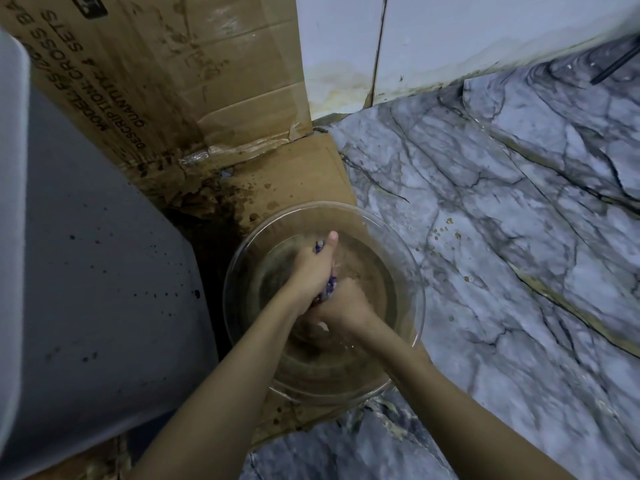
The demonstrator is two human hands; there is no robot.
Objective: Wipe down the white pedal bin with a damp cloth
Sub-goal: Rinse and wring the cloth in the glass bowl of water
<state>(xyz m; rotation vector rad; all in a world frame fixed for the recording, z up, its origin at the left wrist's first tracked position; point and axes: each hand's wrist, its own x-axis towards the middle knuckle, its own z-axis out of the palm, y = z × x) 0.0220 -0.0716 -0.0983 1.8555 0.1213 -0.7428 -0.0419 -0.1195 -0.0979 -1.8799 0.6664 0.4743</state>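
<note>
Fingers of the left hand [311,268] and right hand [343,304] clamp round a twisted purple-and-white cloth [330,287], over a round clear glass bowl of murky water [410,289] at the flattened brown cardboard sheet's [304,168] right edge. The wiping seems unfinished: the white pedal bin [97,271], just left, shows dark specks. The upright cardboard box [173,64] reads "DESCRIPTION", "QUANTITY: 1 SETS".
</note>
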